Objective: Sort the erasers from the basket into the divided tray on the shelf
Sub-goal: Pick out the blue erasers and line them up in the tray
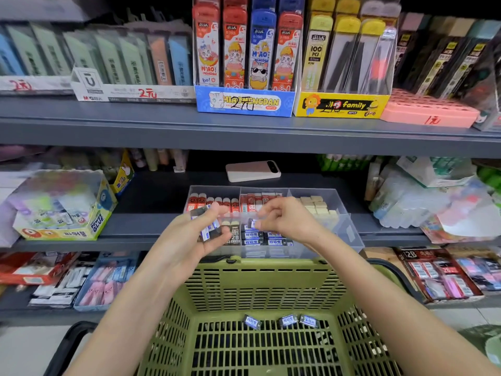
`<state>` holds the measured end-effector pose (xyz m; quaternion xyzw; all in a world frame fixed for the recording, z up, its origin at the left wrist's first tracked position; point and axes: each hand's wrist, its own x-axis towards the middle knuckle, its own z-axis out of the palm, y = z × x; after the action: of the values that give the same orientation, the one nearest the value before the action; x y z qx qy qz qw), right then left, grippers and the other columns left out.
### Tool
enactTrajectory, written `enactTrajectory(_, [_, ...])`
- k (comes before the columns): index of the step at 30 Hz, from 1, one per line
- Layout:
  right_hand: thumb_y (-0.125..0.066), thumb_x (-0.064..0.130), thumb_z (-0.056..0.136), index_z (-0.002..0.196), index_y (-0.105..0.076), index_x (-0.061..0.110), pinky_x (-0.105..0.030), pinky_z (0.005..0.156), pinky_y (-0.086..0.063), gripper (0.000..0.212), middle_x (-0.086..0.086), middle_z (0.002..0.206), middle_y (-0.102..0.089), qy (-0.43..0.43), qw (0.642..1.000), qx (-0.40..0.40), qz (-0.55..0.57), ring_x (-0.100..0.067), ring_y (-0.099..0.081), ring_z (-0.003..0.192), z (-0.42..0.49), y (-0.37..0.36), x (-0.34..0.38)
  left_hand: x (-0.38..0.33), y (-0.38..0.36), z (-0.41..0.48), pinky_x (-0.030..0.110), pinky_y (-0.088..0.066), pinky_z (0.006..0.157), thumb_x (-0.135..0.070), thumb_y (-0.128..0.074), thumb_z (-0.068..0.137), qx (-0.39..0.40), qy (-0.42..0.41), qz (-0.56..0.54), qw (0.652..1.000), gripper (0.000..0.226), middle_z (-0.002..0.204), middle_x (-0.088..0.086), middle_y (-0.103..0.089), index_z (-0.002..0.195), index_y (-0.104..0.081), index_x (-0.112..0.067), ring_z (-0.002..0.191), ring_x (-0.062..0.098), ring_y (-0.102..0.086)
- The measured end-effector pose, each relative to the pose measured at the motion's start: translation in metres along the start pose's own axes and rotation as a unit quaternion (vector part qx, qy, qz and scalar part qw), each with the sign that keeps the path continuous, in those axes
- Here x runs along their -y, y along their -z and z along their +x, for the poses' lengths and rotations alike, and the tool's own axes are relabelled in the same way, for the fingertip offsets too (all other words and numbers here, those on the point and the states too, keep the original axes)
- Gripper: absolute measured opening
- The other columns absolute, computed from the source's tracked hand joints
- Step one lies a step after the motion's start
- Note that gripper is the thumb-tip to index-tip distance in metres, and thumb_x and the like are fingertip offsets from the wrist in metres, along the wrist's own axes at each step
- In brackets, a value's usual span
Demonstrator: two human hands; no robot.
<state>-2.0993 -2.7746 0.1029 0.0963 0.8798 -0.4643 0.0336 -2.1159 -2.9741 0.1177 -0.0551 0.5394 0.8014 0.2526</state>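
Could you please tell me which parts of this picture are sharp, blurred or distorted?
Head view: print on the blue display box is crisp at centre. Head view: the glue box at the left edge is smeared, and the upper shelf edge bows from the wide lens. Head view: the left hand gripping erasers and the right hand pinching one eraser are slightly motion-blurred.

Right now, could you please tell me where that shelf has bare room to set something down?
The dark shelf is bare between the glue box and the divided tray, and beside the phone behind it. Right of the tray, wrapped packs crowd the shelf.
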Motion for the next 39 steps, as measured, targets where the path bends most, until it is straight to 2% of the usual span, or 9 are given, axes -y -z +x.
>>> enactTrajectory(3, [-0.079,0.016,0.073,0.062,-0.067,0.016,-0.017,0.058,-0.041,0.016,0.008,0.059,-0.062,0.003,0.996,0.023,-0.085,-0.002,-0.054,0.054,0.008,-0.007,-0.001,-0.001,0.005,-0.001,0.018,-0.05,0.049,-0.034,-0.067,0.069,0.006,-0.021,0.079,0.997,0.036,0.063,-0.003,-0.066,0.092,-0.07,-0.005,0.055,0.009,-0.061])
enactTrajectory(10, [-0.062,0.009,0.086,0.074,-0.07,-0.001,-0.028,0.083,-0.05,0.017,-0.006,0.089,-0.073,0.034,0.982,0.051,-0.18,-0.013,-0.065,0.082,0.007,-0.018,-0.002,0.001,0.008,-0.001,0.016,-0.043,0.042,-0.031,-0.071,0.067,-0.011,-0.059,0.096,0.994,0.035,0.068,0.001,-0.069,0.093,-0.061,-0.01,0.059,0.009,-0.064])
enactTrajectory(13, [-0.054,0.015,0.092,0.07,-0.063,-0.004,-0.028,0.08,-0.048,0.031,-0.014,0.089,-0.071,0.056,0.97,0.031,-0.236,-0.025,-0.065,0.088,0.003,-0.018,-0.003,0.001,0.007,-0.001,0.016,-0.043,0.043,-0.03,-0.071,0.067,0.006,-0.051,0.086,0.995,0.038,0.069,0.002,-0.07,0.097,-0.061,-0.009,0.06,0.009,-0.063])
enactTrajectory(16, [-0.048,0.023,0.097,0.088,-0.068,0.005,-0.023,0.073,-0.045,0.028,-0.002,0.087,-0.068,0.106,0.985,-0.033,-0.129,-0.02,-0.062,0.083,-0.006,-0.017,0.006,0.002,0.005,0.0,0.015,-0.044,0.044,-0.028,-0.073,0.066,0.022,-0.041,0.071,0.996,0.04,0.073,0.003,-0.071,0.098,-0.064,-0.007,0.062,0.008,-0.064])
enactTrajectory(19, [-0.049,0.02,0.096,0.105,-0.064,0.03,-0.017,0.06,-0.045,0.02,0.015,0.079,-0.062,0.145,0.98,0.022,0.134,0.002,-0.054,0.066,-0.022,-0.017,0.022,0.002,0.002,0.001,0.014,-0.044,0.045,-0.026,-0.073,0.063,0.056,-0.033,0.073,0.995,0.034,0.073,0.003,-0.07,0.091,-0.07,-0.006,0.058,0.005,-0.061])
enactTrajectory(21, [-0.053,0.016,0.095,0.104,-0.064,0.025,-0.016,0.053,-0.045,0.017,0.011,0.074,-0.062,0.15,0.969,0.042,0.189,0.0,-0.053,0.06,-0.028,-0.019,0.027,0.003,0.0,0.003,0.014,-0.044,0.046,-0.024,-0.073,0.064,0.075,-0.027,0.073,0.994,0.032,0.072,0.003,-0.069,0.089,-0.071,-0.005,0.057,0.004,-0.059])
enactTrajectory(32, [-0.063,0.0,0.084,0.094,-0.064,0.012,-0.02,0.055,-0.045,0.015,-0.002,0.073,-0.062,0.099,0.962,-0.006,0.253,-0.01,-0.05,0.053,-0.03,0.0,0.023,0.004,-0.018,0.009,0.013,-0.047,0.051,-0.019,-0.063,0.085,0.06,-0.019,0.108,0.992,0.022,0.079,0.004,-0.071,0.095,-0.068,-0.001,0.066,0.009,-0.068])
enactTrajectory(37, [-0.052,-0.012,0.074,0.081,-0.06,0.01,-0.032,0.06,-0.041,0.024,-0.01,0.061,-0.056,-0.028,0.974,-0.097,0.204,-0.016,-0.047,0.048,-0.014,0.007,-0.001,0.001,-0.006,0.011,0.016,-0.018,0.039,-0.042,-0.052,0.093,-0.027,-0.059,0.256,0.964,0.032,0.058,-0.003,-0.034,0.089,-0.064,-0.013,0.046,0.009,-0.026])
enactTrajectory(39, [-0.053,-0.011,0.073,0.076,-0.06,0.014,-0.033,0.06,-0.042,0.027,-0.009,0.058,-0.056,-0.055,0.985,-0.098,0.134,-0.016,-0.049,0.047,-0.009,0.0,-0.008,0.001,-0.003,0.012,0.017,-0.02,0.041,-0.046,-0.047,0.095,-0.04,-0.044,0.243,0.968,0.035,0.057,-0.005,-0.036,0.089,-0.064,-0.017,0.047,0.008,-0.027])
